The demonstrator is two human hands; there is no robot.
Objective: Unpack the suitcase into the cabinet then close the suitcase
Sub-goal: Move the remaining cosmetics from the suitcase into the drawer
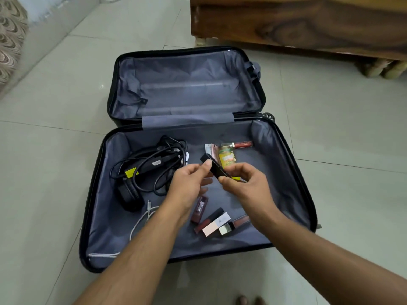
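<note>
Two hands, left hand (187, 183) and right hand (244, 183), pinch my slim black rectangular case (214, 167) mid-frame above the open black hard-shell suitcase (304, 186); a loose fingertip pinch could drop it.

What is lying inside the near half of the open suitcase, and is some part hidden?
Inside the suitcase: black cables, a white cable, a yellow bottle and lipstick tubes. The left hand and right hand, holding a black case, cover the lining beneath.
</note>
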